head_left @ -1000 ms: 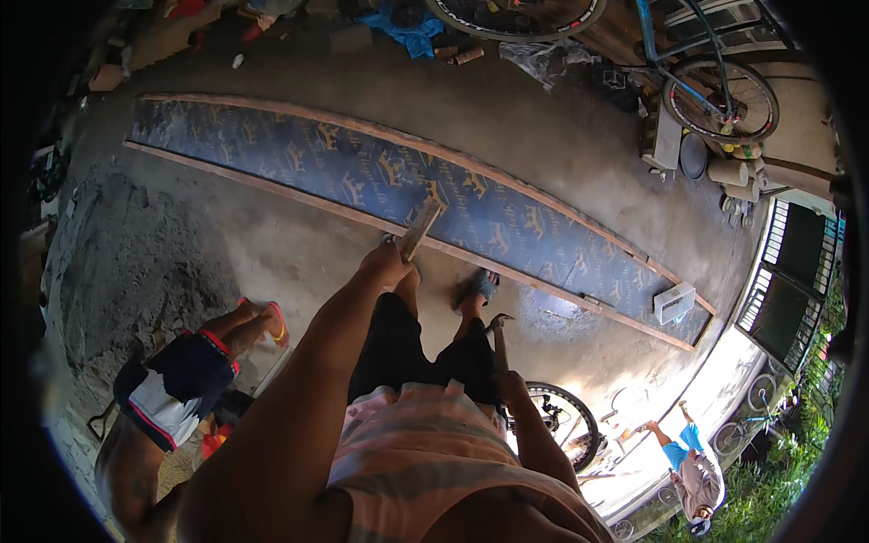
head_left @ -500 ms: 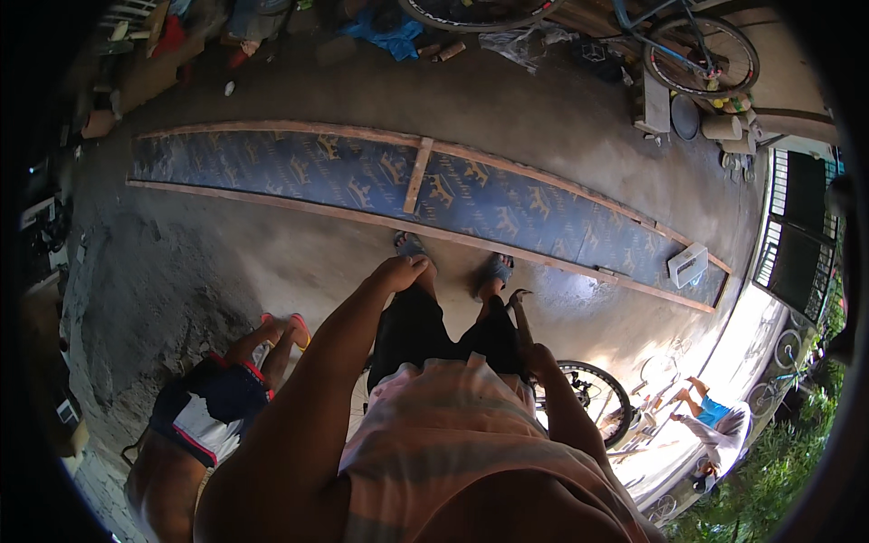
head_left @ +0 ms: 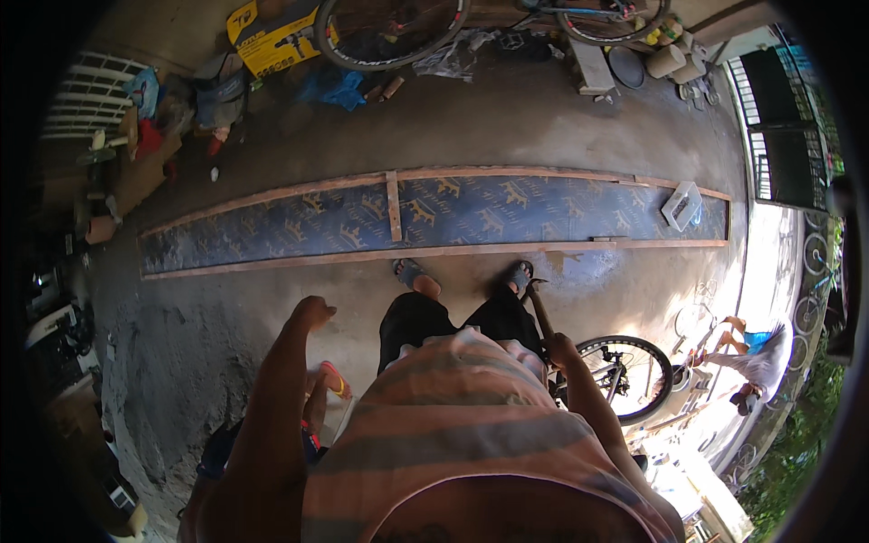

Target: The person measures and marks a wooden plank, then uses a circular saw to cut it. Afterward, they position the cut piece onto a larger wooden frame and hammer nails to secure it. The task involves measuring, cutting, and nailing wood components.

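My right hand (head_left: 563, 349) is wrapped round the wooden handle of a hammer (head_left: 541, 312), which hangs beside my right leg with its metal head downward, near my sandalled foot. My left hand (head_left: 314, 313) is held out to the left above the floor, apart from everything; its fingers look curled, and what they hold, if anything, is hidden. Beyond my feet lies a long dark-blue panel (head_left: 507, 206) printed with gold crowns, edged by wooden strips and crossed by a short wooden piece (head_left: 394, 206). A white plastic container (head_left: 681, 206) rests on its right end.
Grey sand (head_left: 172, 389) is heaped at the left, near another person's legs (head_left: 317, 398). A bicycle wheel (head_left: 625, 380) stands close by my right arm. Bicycles, a yellow box (head_left: 272, 41) and a blue plastic bag (head_left: 342, 90) line the far side. Another person (head_left: 756, 362) bends at the right.
My left hand has swung left, away from my leg. The hammer stays in my right hand. My view has turned, so the panel looks straighter and more of the far left shows.
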### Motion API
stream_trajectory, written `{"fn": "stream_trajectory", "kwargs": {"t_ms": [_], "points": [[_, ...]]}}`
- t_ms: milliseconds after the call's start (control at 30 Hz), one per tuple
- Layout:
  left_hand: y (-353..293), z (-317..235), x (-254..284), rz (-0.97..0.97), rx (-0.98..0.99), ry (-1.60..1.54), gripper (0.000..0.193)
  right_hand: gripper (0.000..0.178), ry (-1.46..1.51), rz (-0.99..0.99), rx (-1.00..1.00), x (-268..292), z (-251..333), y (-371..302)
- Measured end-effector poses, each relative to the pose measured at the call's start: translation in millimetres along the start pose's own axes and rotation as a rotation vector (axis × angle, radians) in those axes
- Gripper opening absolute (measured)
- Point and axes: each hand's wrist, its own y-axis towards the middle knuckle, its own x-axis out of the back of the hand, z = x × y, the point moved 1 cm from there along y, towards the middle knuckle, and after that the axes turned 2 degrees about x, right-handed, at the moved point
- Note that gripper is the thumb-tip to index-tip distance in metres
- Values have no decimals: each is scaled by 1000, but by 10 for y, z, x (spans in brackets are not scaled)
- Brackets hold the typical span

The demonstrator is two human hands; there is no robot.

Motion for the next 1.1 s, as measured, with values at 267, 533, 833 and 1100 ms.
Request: {"fn": "stream_trajectory", "kwargs": {"t_ms": [267, 533, 833, 1100], "points": [[-776, -1351, -1035, 47, 317, -867, 51, 40, -88, 17, -126, 947, -665, 532], [-570, -3357, -447, 349, 39, -1348, 49, 42, -73, -113, -62, 1701, -1382, 367], [-389, -5886, 1619, -267, -518, -511, 39, 40, 728, -418, -187, 1061, -2626, 6], [-888, -7672, 700, -95, -576, -116, 47, 49, 808, -505, -330, 1400, -3367, 438]]}}
